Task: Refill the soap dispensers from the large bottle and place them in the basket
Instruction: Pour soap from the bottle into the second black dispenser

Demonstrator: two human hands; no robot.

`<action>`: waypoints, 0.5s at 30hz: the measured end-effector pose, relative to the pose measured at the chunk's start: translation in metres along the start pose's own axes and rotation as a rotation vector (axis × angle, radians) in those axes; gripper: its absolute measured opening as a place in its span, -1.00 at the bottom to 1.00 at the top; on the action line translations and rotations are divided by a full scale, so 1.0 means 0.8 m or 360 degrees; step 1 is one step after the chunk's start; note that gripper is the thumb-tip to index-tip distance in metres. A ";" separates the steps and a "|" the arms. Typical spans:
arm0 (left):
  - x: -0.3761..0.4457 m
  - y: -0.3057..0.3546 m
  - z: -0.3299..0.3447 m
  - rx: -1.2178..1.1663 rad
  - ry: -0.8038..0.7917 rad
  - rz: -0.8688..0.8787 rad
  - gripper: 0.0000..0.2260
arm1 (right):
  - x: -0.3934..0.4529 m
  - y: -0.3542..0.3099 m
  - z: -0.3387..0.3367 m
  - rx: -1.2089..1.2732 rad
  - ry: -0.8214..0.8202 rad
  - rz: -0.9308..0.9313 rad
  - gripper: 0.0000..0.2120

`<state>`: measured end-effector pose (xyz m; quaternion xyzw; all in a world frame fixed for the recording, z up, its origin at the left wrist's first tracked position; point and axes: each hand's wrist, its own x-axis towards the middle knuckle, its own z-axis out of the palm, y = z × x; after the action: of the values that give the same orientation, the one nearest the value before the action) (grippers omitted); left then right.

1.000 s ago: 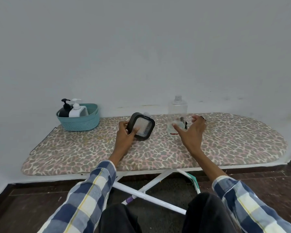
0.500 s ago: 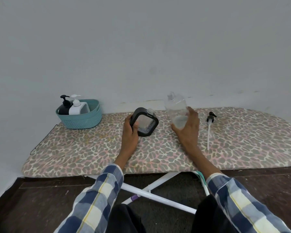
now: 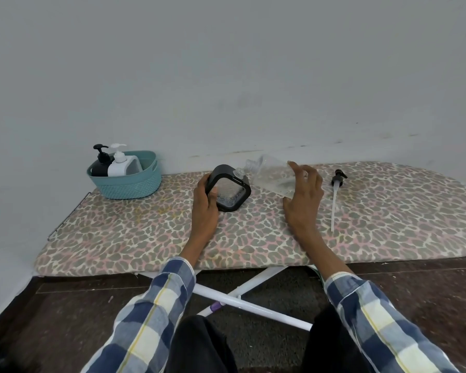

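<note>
On the ironing board (image 3: 388, 216), the left hand (image 3: 205, 208) grips the black-framed dispenser (image 3: 230, 191), tilted; at its three o'clock the right hand (image 3: 304, 200) clasps the tipped clear bottle (image 3: 272, 173). The necks should meet before tipping further, slowly.

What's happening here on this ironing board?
A person is refilling a soap dispenser. The left hand grips a black-framed square dispenser, tilted on the leopard-print ironing board. The right hand holds a large clear plastic bottle tipped with its neck at the dispenser's opening. A black pump with a long tube lies to the right. A black dispenser and a white one stand in the teal basket.
</note>
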<state>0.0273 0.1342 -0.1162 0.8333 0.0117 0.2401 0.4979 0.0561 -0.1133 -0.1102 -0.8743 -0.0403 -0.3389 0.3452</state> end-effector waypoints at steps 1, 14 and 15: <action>0.000 0.001 0.000 0.0006 0.0006 0.0012 -0.59 | 0.000 -0.001 0.000 -0.0028 -0.0013 -0.0020 -0.06; -0.004 0.005 -0.002 0.0037 0.0051 0.0088 -0.59 | -0.002 -0.004 -0.002 -0.0072 0.0003 0.0021 -0.04; -0.003 0.005 -0.001 0.0036 0.0049 0.0081 -0.59 | -0.003 -0.003 -0.003 -0.0072 0.0012 0.0023 -0.04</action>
<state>0.0238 0.1324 -0.1139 0.8351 0.0010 0.2654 0.4818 0.0525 -0.1122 -0.1089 -0.8808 -0.0249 -0.3405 0.3280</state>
